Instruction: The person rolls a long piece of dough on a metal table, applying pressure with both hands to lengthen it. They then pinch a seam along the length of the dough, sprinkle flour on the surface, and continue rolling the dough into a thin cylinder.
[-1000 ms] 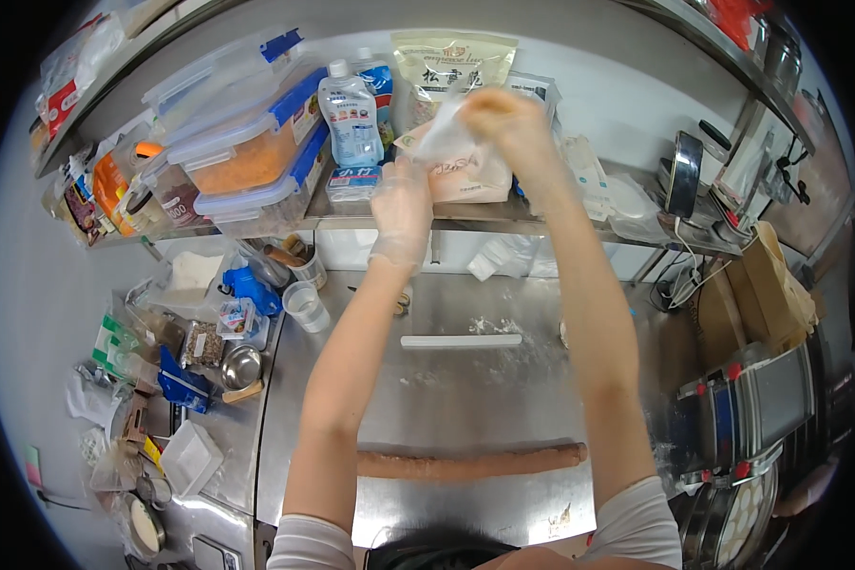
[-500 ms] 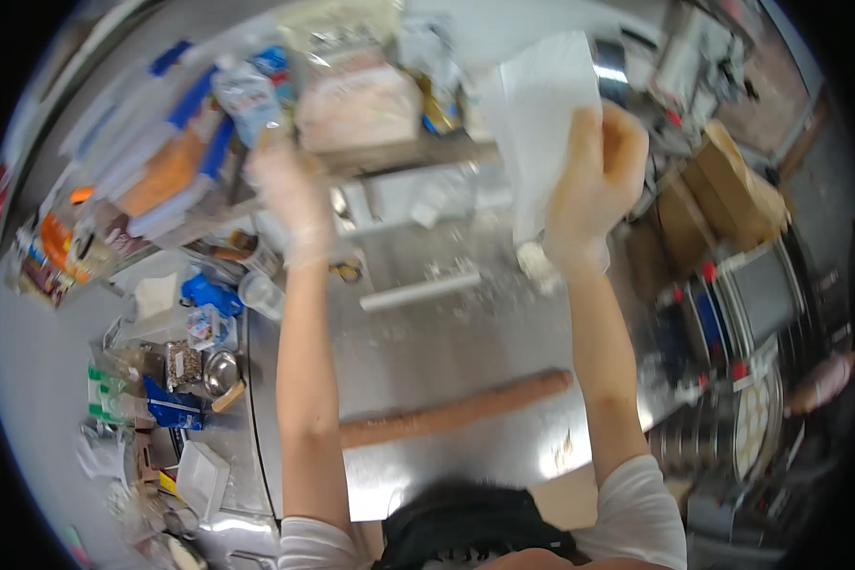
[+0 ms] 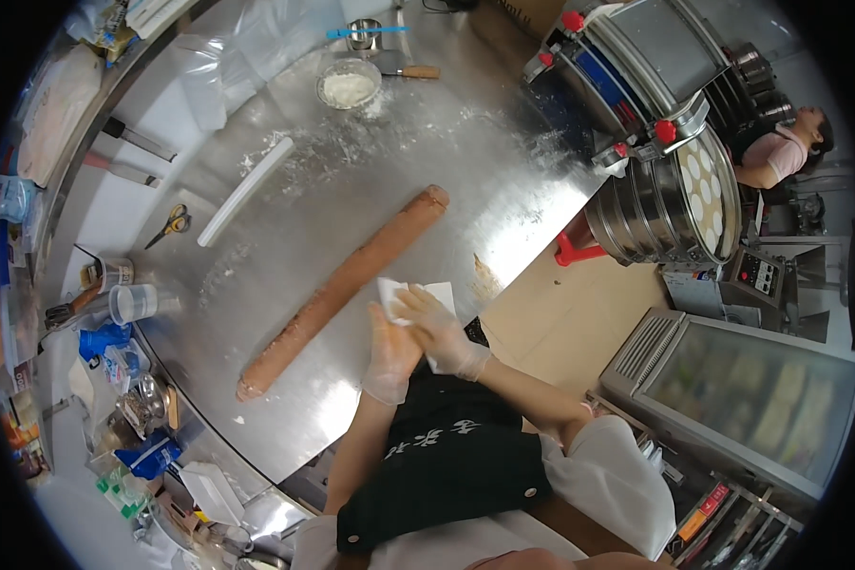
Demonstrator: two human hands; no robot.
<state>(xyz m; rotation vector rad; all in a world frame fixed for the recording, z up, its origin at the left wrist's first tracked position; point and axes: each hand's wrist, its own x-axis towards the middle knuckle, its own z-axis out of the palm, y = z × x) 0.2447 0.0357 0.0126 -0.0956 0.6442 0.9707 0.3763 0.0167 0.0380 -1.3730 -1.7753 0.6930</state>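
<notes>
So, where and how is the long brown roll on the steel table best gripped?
Probably at two spots, inward from each end of the brown roll, coming from above along its near side: it lies flat, long and slim, so one central grip might let the ends sag.

Brightly lit, fairly sharp
Glare whitens the steel table (image 3: 503,171) right of center; edges bend, corners black.

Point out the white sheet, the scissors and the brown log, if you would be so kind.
White sheet (image 3: 388,295): head view, on its left part.
Scissors (image 3: 171,227): head view, near where handles and blades meet.
Brown log (image 3: 344,287): head view, mid-length.
</notes>
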